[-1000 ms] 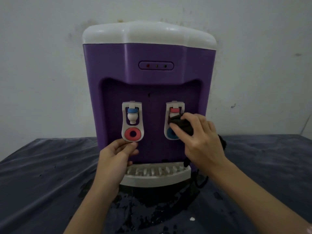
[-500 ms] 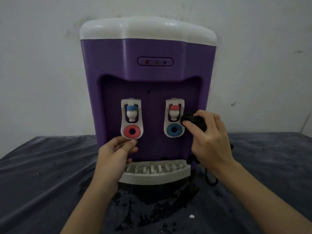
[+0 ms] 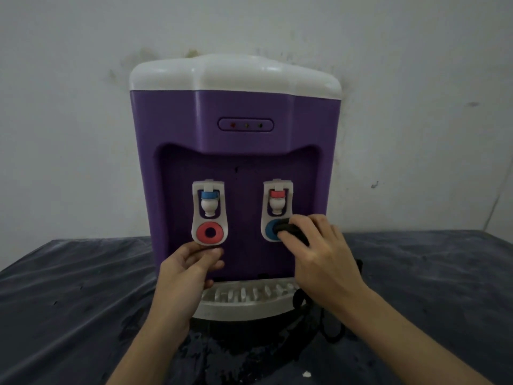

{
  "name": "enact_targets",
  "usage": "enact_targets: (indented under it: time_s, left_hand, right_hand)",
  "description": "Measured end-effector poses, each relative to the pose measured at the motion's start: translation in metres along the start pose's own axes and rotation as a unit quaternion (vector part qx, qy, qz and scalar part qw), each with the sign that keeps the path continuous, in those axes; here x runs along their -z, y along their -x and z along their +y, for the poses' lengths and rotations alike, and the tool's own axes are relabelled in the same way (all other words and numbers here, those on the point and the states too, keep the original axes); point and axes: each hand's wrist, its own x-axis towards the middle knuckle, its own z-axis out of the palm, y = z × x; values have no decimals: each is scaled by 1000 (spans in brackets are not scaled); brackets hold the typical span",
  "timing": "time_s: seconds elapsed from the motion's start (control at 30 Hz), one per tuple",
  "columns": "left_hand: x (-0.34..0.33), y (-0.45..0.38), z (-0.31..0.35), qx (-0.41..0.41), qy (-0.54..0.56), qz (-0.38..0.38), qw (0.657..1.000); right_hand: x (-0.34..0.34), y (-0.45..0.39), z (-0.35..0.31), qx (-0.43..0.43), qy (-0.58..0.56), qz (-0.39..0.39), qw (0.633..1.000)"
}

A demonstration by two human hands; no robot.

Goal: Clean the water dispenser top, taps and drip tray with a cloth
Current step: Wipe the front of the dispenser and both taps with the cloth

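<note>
1. We logged the dark table covering (image 3: 69, 287) across the bench, with a wet patch (image 3: 222, 357) in front of the unit.
2. The water dispenser (image 3: 236, 112), purple with a white top (image 3: 230, 73), stood on the covering against the wall (image 3: 69, 93).
3. Our left hand (image 3: 188, 270) sat just below the left tap (image 3: 209, 212), fingers curled, fingertips at the lower edge of its paddle by the red ring. We could not tell whether anything was pinched there.
4. The indicator panel (image 3: 245, 125) sat centred above the recess.
5. The drip tray (image 3: 244, 301) projected from the base between our two forearms, white and slotted.
6. The right tap (image 3: 277, 209) carried a red cap and a blue ring; the ring was partly covered.
7. Our right hand (image 3: 319, 259) gripped the dark cloth (image 3: 288, 227), fingers curled round it, pressing it against the blue ring.
8. A dark strand (image 3: 330, 329) trailed below the right wrist onto the covering.
9. A small white speck (image 3: 306, 374) lay on the covering near the right forearm.
</note>
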Motion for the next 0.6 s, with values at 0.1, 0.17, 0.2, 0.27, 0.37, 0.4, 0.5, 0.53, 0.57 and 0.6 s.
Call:
enact_targets:
  time_s: [0.1, 0.17, 0.2, 0.27, 0.37, 0.4, 0.5, 0.53, 0.57, 0.6]
  left_hand:
    - [0, 0, 0, 2, -3, 0, 1000]
    - [1, -1, 0, 3, -3, 1, 1000]
    - [1, -1, 0, 4, -3, 1, 1000]
    - [0, -1, 0, 6, -2, 0, 1000]
    - [-1, 0, 0, 8, -1, -2, 1000]
    - [-1, 0, 0, 9, 1, -2, 1000]
    - [0, 1, 0, 9, 6, -1, 1000]
    - [1, 0, 0, 8, 9, 0, 1000]
    - [1, 0, 0, 9, 9, 0, 1000]
    - [1, 0, 0, 10, 9, -1, 1000]
  right_hand:
    - [1, 0, 3, -31, -2, 9, 999]
    - [0, 6, 1, -16, -4, 0, 1000]
    - [0, 9, 1, -4, -8, -8, 1000]
    - [4, 13, 5, 11, -10, -30, 999]
    - [10, 12, 12, 32, -22, -46, 998]
    - [12, 10, 14, 28, -30, -31, 999]
    - [20, -12, 19, -41, -30, 81, 995]
    - [22, -23, 22, -55, -13, 116, 992]
    - [24, -34, 25, -55, 10, 138, 989]
    - [25, -45, 27, -40, 35, 151, 987]
